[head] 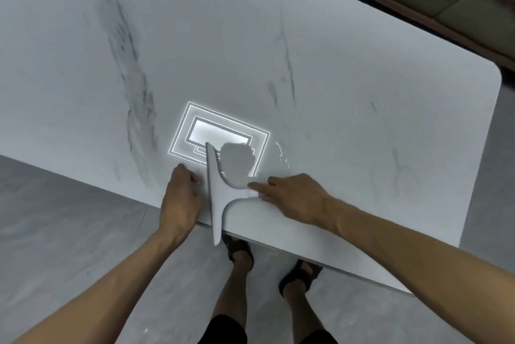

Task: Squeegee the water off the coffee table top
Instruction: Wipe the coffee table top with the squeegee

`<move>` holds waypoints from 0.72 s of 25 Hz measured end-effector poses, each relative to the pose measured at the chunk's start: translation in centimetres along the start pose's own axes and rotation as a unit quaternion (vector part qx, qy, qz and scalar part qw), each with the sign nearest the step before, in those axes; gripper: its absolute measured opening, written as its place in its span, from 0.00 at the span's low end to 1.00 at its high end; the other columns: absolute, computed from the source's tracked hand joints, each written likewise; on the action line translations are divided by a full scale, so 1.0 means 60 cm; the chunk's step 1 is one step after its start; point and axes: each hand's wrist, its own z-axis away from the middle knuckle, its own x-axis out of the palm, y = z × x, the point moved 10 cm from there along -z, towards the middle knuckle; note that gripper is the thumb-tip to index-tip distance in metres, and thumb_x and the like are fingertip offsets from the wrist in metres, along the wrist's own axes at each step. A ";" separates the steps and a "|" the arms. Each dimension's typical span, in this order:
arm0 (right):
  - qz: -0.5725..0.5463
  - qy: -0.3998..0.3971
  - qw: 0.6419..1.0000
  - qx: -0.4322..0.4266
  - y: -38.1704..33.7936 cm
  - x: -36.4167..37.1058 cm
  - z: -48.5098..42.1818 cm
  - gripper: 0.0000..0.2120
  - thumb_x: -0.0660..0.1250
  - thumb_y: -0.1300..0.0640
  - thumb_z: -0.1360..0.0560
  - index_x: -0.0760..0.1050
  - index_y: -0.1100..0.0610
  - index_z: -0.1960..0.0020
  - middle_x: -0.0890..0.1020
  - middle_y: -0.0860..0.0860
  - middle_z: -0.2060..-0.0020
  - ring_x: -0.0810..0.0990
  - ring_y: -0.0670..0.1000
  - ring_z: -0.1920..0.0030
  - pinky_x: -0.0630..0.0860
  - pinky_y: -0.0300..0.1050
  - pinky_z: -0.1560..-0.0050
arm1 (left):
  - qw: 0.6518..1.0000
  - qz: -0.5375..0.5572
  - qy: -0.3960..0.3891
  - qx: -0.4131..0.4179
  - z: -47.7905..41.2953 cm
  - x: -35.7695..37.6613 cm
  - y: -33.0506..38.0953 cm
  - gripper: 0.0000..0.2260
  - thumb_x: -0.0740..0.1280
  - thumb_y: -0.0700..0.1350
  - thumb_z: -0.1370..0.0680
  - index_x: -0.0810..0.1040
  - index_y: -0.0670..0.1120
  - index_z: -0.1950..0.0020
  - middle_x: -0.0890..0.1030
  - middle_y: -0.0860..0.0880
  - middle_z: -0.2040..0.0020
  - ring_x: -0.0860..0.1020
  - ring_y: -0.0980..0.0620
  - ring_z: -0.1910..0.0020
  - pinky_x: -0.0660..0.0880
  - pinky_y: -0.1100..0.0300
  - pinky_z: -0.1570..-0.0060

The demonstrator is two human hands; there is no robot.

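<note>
Two-handed, stands at the near edge of the coffee table (362, 176). Rests the left hand (181, 198) on the top beside the blade, fingers curled, holding nothing; closes the right hand (295, 198) on the handle of the squeegee (216, 198), blade end overhanging the edge. Risks streaks if tilted unevenly, and drips onto the floor (83, 232). Leaves droplets (281, 154) farther out, beside the lamp reflection (200, 132)

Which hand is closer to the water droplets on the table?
Right. The right hand lies on the table top just below the water droplets. The left hand is farther away, on the other side of the white squeegee, at the table's near edge.
</note>
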 end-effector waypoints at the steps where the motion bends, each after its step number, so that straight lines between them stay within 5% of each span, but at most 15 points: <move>1: -0.001 0.011 1.000 0.025 0.028 -0.010 0.015 0.20 0.51 0.47 0.17 0.61 0.44 0.26 0.78 0.48 0.48 0.80 0.56 0.57 0.71 0.47 0.65 | 1.000 -0.013 -0.008 0.008 0.004 0.013 0.010 0.14 0.58 0.31 0.29 0.67 0.47 0.50 0.73 0.49 0.54 0.73 0.48 0.59 0.68 0.56 0.65; 10: -0.021 0.058 0.961 0.271 0.255 -0.025 0.288 0.23 0.41 0.39 0.20 0.63 0.37 0.30 0.73 0.41 0.61 0.74 0.48 0.65 0.66 0.41 0.67 | 0.982 -0.142 -0.106 0.068 0.031 0.161 0.113 0.17 0.60 0.30 0.29 0.71 0.37 0.41 0.69 0.39 0.41 0.72 0.41 0.43 0.72 0.51 0.44; 13: -0.041 0.055 0.940 0.335 0.301 -0.007 0.382 0.22 0.43 0.38 0.20 0.63 0.36 0.29 0.78 0.39 0.54 0.79 0.50 0.55 0.70 0.43 0.61 | 0.984 -0.133 -0.107 0.060 0.040 0.185 0.132 0.18 0.60 0.30 0.29 0.69 0.36 0.39 0.69 0.38 0.38 0.70 0.38 0.39 0.70 0.48 0.38; 15: -0.082 0.065 0.923 0.371 0.313 -0.002 0.430 0.20 0.46 0.38 0.20 0.62 0.35 0.30 0.81 0.42 0.49 0.80 0.52 0.50 0.74 0.47 0.56 | 0.992 -0.074 -0.093 0.035 0.052 0.190 0.143 0.16 0.60 0.31 0.29 0.69 0.41 0.42 0.70 0.42 0.41 0.72 0.42 0.43 0.72 0.50 0.42; 18: -0.128 0.099 0.916 0.367 0.289 -0.019 0.438 0.19 0.45 0.36 0.21 0.59 0.33 0.31 0.82 0.44 0.54 0.79 0.50 0.58 0.75 0.48 0.60 | 0.998 -0.005 -0.067 -0.004 0.063 0.188 0.144 0.15 0.60 0.34 0.28 0.66 0.55 0.53 0.73 0.52 0.51 0.73 0.49 0.54 0.71 0.56 0.59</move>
